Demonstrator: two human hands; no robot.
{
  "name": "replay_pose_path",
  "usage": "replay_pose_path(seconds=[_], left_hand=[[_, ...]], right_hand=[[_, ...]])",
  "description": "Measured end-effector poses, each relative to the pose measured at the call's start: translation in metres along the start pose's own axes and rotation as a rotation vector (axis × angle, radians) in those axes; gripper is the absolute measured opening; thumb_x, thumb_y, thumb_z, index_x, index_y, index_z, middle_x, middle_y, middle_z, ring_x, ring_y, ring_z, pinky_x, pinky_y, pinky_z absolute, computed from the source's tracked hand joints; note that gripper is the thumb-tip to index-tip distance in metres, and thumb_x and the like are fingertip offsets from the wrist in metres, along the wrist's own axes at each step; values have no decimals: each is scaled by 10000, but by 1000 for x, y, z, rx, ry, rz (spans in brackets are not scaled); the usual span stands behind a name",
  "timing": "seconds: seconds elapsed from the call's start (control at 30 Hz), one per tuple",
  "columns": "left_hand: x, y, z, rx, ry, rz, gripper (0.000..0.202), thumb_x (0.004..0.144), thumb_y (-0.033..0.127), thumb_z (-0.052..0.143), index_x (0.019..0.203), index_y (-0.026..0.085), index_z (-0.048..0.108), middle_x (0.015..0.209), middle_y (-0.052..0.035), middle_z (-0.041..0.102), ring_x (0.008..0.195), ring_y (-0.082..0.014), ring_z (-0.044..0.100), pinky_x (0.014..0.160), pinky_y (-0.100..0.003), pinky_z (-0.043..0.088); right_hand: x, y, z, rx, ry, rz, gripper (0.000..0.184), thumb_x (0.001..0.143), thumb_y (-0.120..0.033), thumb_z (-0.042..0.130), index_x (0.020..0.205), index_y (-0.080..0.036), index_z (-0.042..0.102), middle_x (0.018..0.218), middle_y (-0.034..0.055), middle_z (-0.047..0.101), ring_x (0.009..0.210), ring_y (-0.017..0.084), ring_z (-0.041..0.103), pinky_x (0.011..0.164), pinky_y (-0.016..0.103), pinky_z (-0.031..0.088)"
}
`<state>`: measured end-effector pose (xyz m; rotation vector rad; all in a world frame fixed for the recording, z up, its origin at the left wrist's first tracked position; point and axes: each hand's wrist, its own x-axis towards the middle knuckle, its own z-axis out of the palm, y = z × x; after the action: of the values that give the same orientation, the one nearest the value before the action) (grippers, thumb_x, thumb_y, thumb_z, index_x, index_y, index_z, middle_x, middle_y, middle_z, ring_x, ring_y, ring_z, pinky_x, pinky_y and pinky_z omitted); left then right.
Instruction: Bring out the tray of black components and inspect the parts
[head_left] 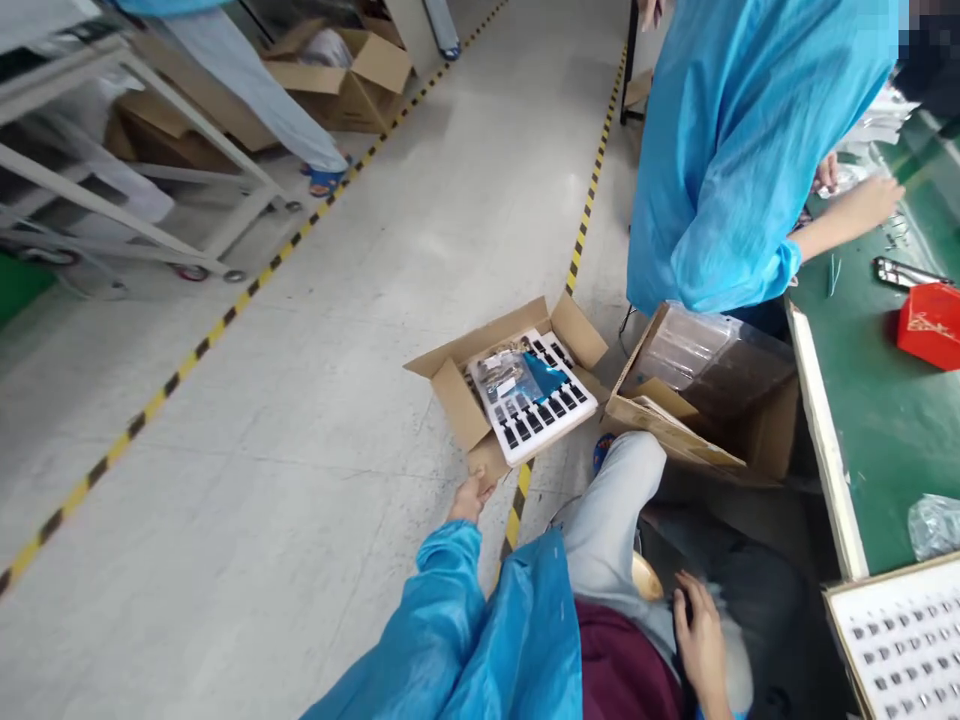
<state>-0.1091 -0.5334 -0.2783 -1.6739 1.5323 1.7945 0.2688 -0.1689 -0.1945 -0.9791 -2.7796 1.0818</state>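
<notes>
Gripping one flap [489, 459] of one box [459, 402], the left hand [471, 496] curls; the right hand [699, 625], half-open, touches one thigh [738, 662].

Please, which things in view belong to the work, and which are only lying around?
Likely the work:
small carton, flap held by the left hand;
white tray of black parts at its opening;
clear bag on the tray.

Seemingly lying around:
red box and crumpled plastic on the green bench;
trolley.
</notes>
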Motion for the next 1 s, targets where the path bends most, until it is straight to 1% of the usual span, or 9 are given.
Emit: replay_pose_path(seconds=[0.13,0.3,0.5,0.6,0.67,0.73,0.83,0.93,1.0], left_hand=[[-13,-21,-25,12,25,-63,291,1076,341,716,1313,172,693,1305,-107,706,1090,-230,722,931,-413,659],[-25,-49,-43,15,47,-99,287,1078,351,714,1299,170,696,1274,-100,714,1063,-226,727,905,-398,661],[-26,-69,-79,45,57,-119,282,1076,362,718,1270,157,702,1218,-89,726,1010,-214,733,866,-378,664],[-23,-72,-103,78,39,-116,287,1075,366,720,1259,146,703,1196,-87,731,995,-214,736,855,-378,666],[-20,-74,-114,109,18,-109,286,1076,378,721,1235,141,711,1170,-84,741,979,-210,741,851,-377,667],[-16,-78,-120,151,2,-94,287,1077,391,720,1198,131,720,1130,-76,752,953,-202,749,846,-372,668],[-12,-84,-121,258,16,-48,272,1084,386,712,1179,131,722,1107,-71,755,936,-192,751,840,-360,666],[-13,-87,-117,446,74,38,294,1080,386,713,1238,137,709,1164,-81,740,980,-210,744,864,-383,666],[-18,-87,-115,606,118,136,330,1073,392,721,1289,144,696,1229,-94,725,1045,-235,738,908,-418,662]], right_hand=[[8,-2,3,-8,-13,-29,552,1076,-558,403,1219,-184,783,1304,161,748,1244,338,718,1118,483,576],[18,1,4,-5,-47,-51,529,1065,-566,424,1207,-216,795,1278,134,762,1212,332,735,1095,458,585],[27,-4,-7,23,-109,5,648,1056,-669,375,1208,-186,779,1293,165,753,1225,356,726,1083,472,591],[42,-39,-17,61,-31,-89,630,1092,-664,406,1217,-159,760,1253,165,764,1165,365,745,1018,488,625],[58,-78,-21,88,47,-240,528,1142,-558,439,1248,-140,743,1256,172,752,1152,375,737,1016,533,616],[78,-121,-17,115,31,-373,431,1170,-445,449,1314,-137,713,1294,175,725,1189,375,709,1064,578,582],[119,-178,12,130,-145,-486,400,1181,-411,426,1385,-187,686,1370,137,695,1293,327,659,1153,533,542],[168,-216,67,94,-328,-519,403,1159,-413,453,1411,-184,669,1426,140,662,1364,310,607,1213,487,500],[201,-233,110,31,-397,-465,407,1125,-400,536,1421,-149,656,1407,177,660,1373,336,596,1207,491,495]])
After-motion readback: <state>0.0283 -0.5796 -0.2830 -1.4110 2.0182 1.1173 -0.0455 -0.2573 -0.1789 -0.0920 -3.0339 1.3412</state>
